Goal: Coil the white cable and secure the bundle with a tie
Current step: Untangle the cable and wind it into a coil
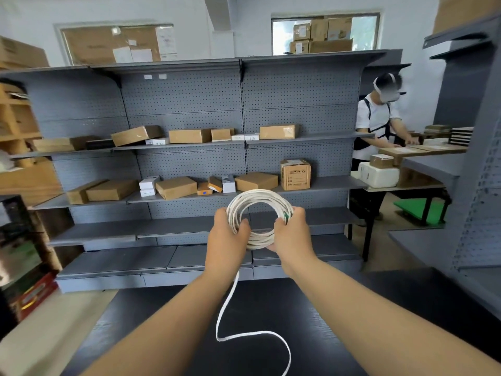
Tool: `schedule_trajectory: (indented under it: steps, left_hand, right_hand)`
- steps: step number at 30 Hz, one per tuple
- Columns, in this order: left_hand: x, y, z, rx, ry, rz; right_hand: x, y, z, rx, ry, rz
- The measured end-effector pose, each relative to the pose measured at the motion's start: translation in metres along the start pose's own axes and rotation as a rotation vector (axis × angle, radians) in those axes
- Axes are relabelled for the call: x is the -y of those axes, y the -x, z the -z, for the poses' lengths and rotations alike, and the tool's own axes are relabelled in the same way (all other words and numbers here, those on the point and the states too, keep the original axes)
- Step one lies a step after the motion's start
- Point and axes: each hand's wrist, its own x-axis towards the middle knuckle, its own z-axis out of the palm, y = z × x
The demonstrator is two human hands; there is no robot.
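Note:
A white cable (257, 198) is wound into a round coil that I hold up in front of me at chest height. My left hand (226, 236) grips the coil's left side, fingers curled through the ring. My right hand (291, 234) grips its right side, where a small green part shows between the fingers. A loose tail of the white cable (226, 305) hangs from under my left hand and snakes over the dark table (339, 308) below. No tie is visible.
A grey pegboard shelf unit (189, 109) with several cardboard boxes stands straight ahead. A person in a white shirt (376, 123) works at a table on the right. More grey shelving (471, 185) stands at the right, stacked goods at the left.

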Motion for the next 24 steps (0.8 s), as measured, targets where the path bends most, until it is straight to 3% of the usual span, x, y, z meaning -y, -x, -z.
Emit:
schedule_trajectory:
  steps: [4, 7, 10, 15, 20, 24]
  left_hand:
    - [0.002, -0.012, 0.012, 0.116, -0.130, -0.042]
    - [0.001, -0.029, 0.027, 0.176, -0.395, -0.184]
    - [-0.005, -0.043, 0.042, 0.323, -0.646, -0.325]
    - [-0.005, -0.055, 0.055, 0.507, -0.929, -0.544]
    - [0.007, -0.060, 0.063, 0.422, -0.777, -0.547]
    - [0.020, -0.061, 0.065, 0.340, -0.501, -0.369]
  right_hand:
    - [0.000, 0.002, 0.003, 0.138, 0.026, -0.058]
    - [0.004, 0.002, 0.010, 0.184, 0.418, 0.209]
    - [0.012, 0.001, 0.010, 0.254, 0.614, 0.399]
    - [0.030, 0.001, -0.004, 0.529, 0.738, 0.370]
    - [0.036, 0.001, -0.015, 0.524, 0.792, 0.334]
    - [0.036, 0.001, -0.023, 0.383, 0.759, 0.345]
